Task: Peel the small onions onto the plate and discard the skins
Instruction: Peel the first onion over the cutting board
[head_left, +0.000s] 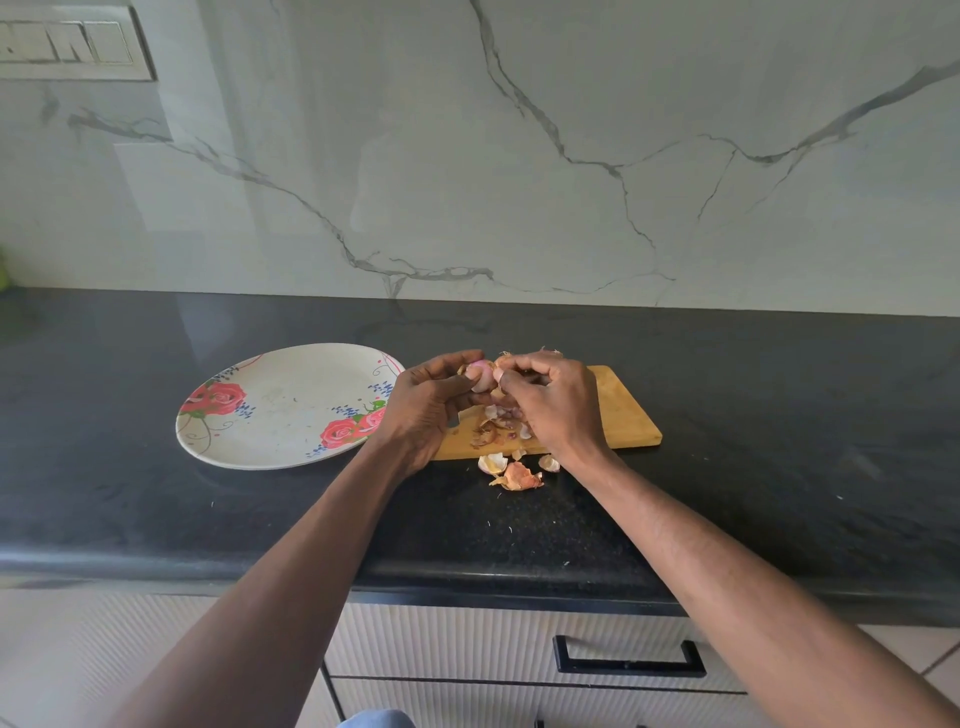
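My left hand (426, 410) grips a small pink onion (480, 375) above the wooden cutting board (621, 410). My right hand (550, 400) pinches a bit of skin at the onion's right side. Loose onion skins (498, 423) lie on the board under my hands, and more skins (517, 475) lie on the black counter in front of it. A tip of another onion (550, 352) shows behind my right hand. The white plate (270, 405) with red roses sits left of the board with nothing on it.
The black counter (779, 441) runs wide on both sides. A marble wall stands behind it. White drawers with a black handle (628, 657) are below the counter's front edge.
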